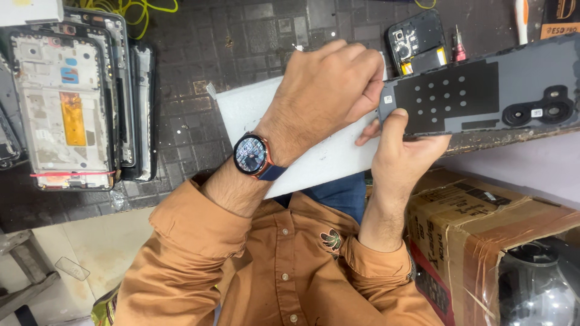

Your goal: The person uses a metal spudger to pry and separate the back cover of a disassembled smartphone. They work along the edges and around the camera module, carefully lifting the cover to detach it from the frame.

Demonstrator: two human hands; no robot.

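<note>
Dark matted workbench (pixel 241 36) carries stacked phone frames (pixel 66 96) at one side, while both hands grip a black phone back cover (pixel 477 90), left hand (pixel 326 84) pinching its near end, right hand (pixel 402 151) clasped beneath, its long axis running away from the fingers

— Position of the phone back cover (pixel 483 99)?
— At three o'clock, over the bench edge; an opened phone (pixel 417 42) lies at one o'clock behind it.
— Remaining items?
— Stacked phone frames (pixel 66 102) at nine o'clock; cardboard box (pixel 477 241) at five, below the bench.
</note>
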